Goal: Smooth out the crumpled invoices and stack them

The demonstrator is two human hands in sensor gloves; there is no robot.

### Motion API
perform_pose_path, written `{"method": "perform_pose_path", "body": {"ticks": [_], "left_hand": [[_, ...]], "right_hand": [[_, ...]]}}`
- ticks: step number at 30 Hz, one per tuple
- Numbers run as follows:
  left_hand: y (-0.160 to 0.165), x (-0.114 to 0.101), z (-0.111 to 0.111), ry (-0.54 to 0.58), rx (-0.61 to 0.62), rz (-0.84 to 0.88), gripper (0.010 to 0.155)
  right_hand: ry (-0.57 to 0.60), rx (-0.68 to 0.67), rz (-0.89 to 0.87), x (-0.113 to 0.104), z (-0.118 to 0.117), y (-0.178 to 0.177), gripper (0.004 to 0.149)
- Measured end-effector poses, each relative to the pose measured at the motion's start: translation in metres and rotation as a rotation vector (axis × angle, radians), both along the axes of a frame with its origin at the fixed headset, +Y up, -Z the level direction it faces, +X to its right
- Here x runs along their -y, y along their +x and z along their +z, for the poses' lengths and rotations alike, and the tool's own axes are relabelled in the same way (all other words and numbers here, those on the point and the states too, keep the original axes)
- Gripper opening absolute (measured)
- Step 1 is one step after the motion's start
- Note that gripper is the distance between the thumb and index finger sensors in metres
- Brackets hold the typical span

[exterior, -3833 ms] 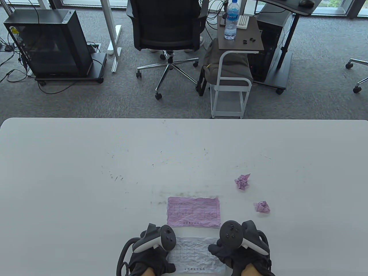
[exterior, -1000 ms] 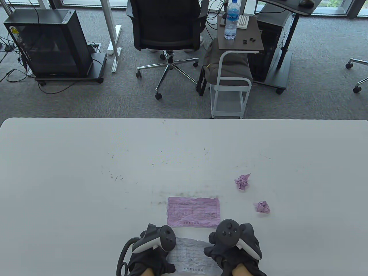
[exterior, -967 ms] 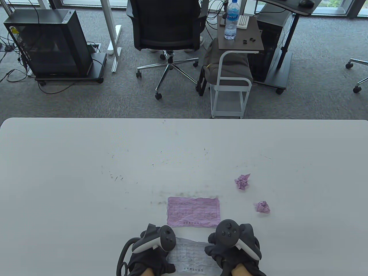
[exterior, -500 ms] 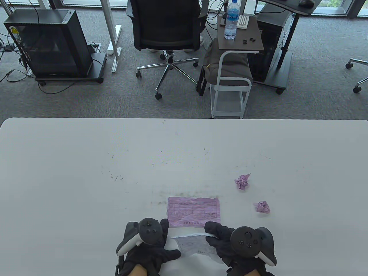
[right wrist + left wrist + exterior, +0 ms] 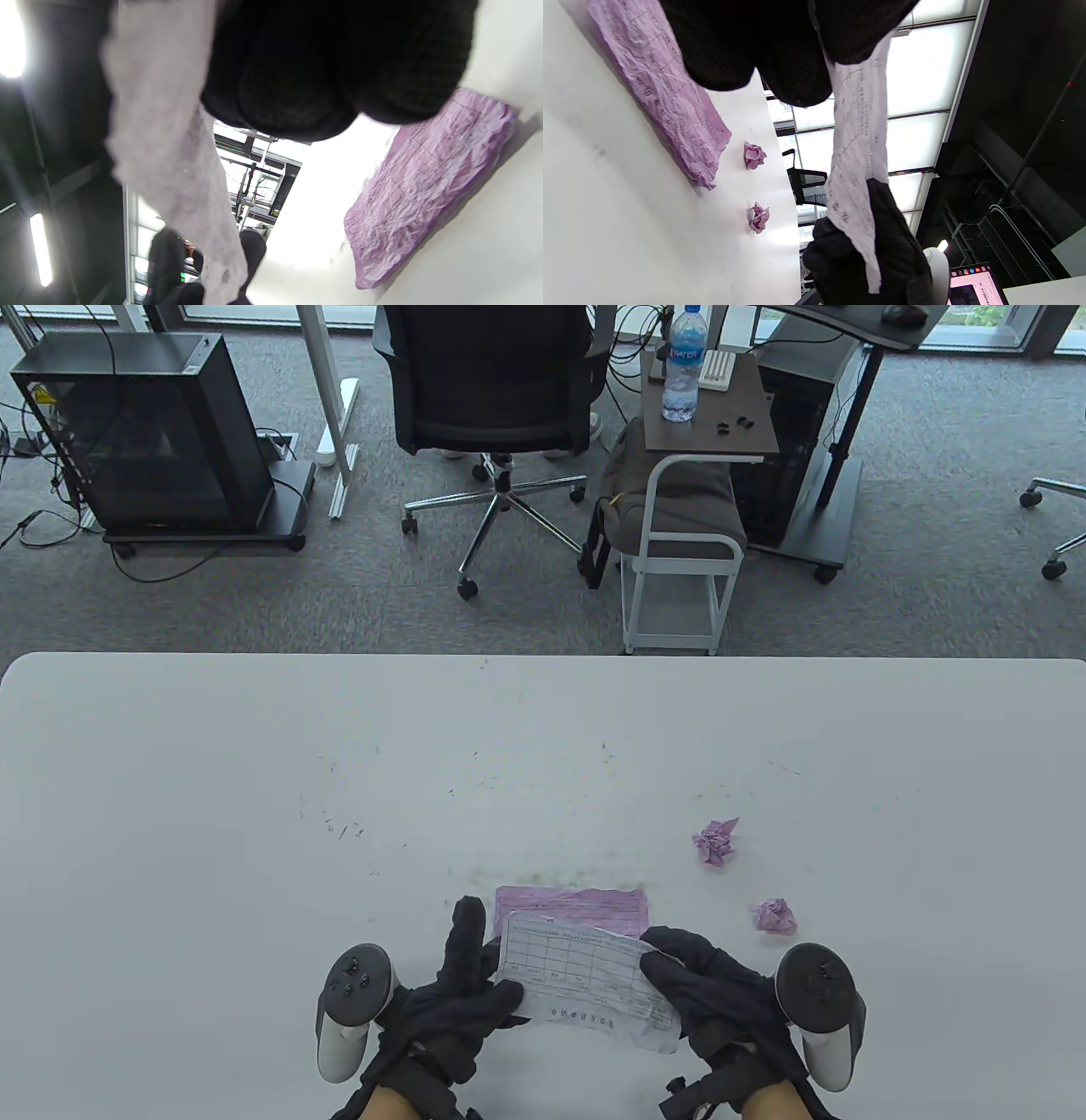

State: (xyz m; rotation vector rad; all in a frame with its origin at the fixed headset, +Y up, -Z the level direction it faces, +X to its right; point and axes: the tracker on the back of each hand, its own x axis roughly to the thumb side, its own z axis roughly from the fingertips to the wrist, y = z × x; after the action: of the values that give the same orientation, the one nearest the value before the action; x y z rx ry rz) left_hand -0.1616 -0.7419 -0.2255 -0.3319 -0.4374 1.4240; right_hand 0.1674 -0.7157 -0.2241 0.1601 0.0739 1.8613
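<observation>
A flattened white invoice is held off the table between both hands. My left hand grips its left end and my right hand grips its right end. It hangs above the near edge of a flattened pink invoice that lies on the white table. The left wrist view shows the white sheet stretched from my left fingers to the right glove, above the pink sheet. The right wrist view shows the white sheet and the pink sheet.
Two crumpled pink paper balls lie on the table to the right of the pink invoice; they also show in the left wrist view. An office chair and a side cart stand beyond the far edge.
Both hands stopped pressing the white invoice on the table at the front edge, took hold of its ends, lifted it and carried it forward over the pink invoice.
</observation>
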Motion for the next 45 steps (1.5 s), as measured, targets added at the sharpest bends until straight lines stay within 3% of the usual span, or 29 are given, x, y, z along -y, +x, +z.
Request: {"method": "perform_pose_path", "body": {"ticks": [6,10,17,24,32,41,45], "left_hand": [[0.007,-0.016,0.004,0.178,0.004,-0.190,0.062],[0.012,-0.014,0.005,0.180,0.024,-0.250,0.047],[0.009,-0.014,0.005,0.197,-0.031,-0.342,0.049],[0.016,-0.023,0.005,0.222,-0.015,-0.447,0.056],[0.028,-0.034,-0.009,0.192,0.067,-0.597,0.060],[0.033,-0.015,-0.045,0.182,0.064,-0.637,0.059],[0.036,-0.009,-0.060,0.198,0.063,-0.739,0.059]], "right_hand": [[0.006,0.030,0.077,0.000,0.001,0.000,0.042],[0.006,0.011,0.212,0.002,-0.001,-0.001,0.044],[0.030,-0.065,0.329,-0.003,0.001,-0.009,0.050],[0.100,-0.075,0.548,-0.029,0.000,-0.026,0.052],[0.134,-0.083,0.902,-0.049,-0.026,-0.038,0.054],[0.108,-0.068,1.027,-0.031,-0.068,-0.047,0.056],[0.061,-0.072,1.068,-0.019,-0.088,-0.053,0.057]]}}
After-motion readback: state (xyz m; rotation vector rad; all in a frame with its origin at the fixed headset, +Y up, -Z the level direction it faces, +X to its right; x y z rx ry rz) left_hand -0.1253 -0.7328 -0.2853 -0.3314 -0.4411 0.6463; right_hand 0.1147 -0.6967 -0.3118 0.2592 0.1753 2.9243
